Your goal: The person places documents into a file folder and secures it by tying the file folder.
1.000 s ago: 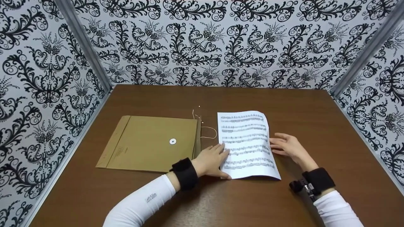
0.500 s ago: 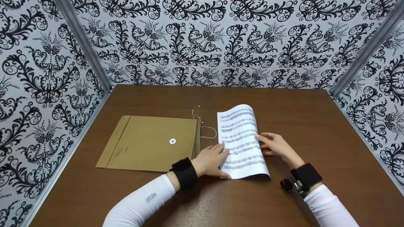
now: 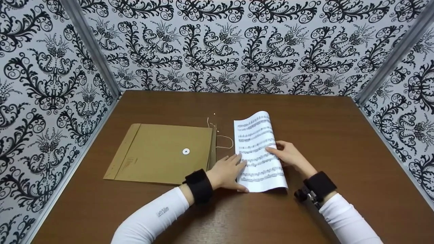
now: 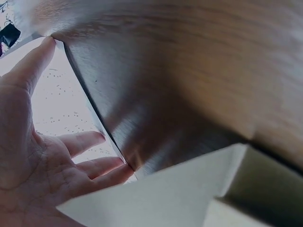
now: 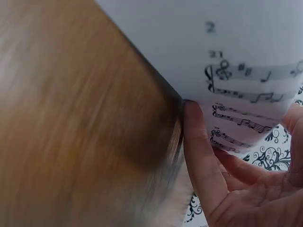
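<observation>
A sheet of printed sheet music [image 3: 256, 159] lies on the table, its right side lifted and curling over to the left. My left hand [image 3: 226, 173] rests on its left edge with fingers spread; in the left wrist view the fingers [image 4: 102, 165] and thumb reach over that edge. On the lifted right side, my right hand [image 3: 288, 156] holds the paper, thumb on top and fingers underneath. The right wrist view shows printed staves on the underside of the sheet music [image 5: 241, 94], with a finger at its edge.
Left of the sheet lies a tan document envelope [image 3: 162, 154] with a white button [image 3: 185, 151]. A thin string [image 3: 225, 137] loops out from its open right end. Patterned walls [image 3: 220, 44] enclose the brown table [image 3: 217, 220] at the back and sides.
My right hand has moved left from beside the sheet music and taken hold of its right side, curling it leftward. The left hand stays where it was.
</observation>
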Tool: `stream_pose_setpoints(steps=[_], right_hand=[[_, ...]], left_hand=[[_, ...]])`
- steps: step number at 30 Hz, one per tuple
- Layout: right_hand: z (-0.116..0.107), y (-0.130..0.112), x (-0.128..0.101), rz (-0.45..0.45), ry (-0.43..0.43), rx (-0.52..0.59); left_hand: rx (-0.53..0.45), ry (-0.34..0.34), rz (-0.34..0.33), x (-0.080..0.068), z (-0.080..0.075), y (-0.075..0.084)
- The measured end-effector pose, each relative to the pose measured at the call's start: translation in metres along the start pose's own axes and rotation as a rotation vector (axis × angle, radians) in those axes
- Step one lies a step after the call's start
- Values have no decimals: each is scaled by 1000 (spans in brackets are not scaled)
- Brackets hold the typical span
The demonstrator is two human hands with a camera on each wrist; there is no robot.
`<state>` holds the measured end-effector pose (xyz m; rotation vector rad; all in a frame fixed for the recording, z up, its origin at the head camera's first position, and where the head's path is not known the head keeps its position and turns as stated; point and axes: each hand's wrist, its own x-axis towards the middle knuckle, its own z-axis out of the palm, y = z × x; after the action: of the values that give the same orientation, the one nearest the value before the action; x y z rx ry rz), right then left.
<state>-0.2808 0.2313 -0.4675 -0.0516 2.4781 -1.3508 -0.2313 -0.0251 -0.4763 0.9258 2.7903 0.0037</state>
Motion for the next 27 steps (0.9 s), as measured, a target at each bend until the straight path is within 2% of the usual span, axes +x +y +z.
stream_pose_setpoints(steps=[10,19,23,27], right_hand=[[3,2,-3,-94,39,11],[5,-1,-8,-77,39,126],[4,-2,-11,-75,63,166],[0,-4,-16,-67,76,201]], left_hand=[[49,35,14,-2,1,0],[32,43,-10,-3,3,3],[-28,61,-50,-5,1,5],[-138,112,-105,-6,-2,5]])
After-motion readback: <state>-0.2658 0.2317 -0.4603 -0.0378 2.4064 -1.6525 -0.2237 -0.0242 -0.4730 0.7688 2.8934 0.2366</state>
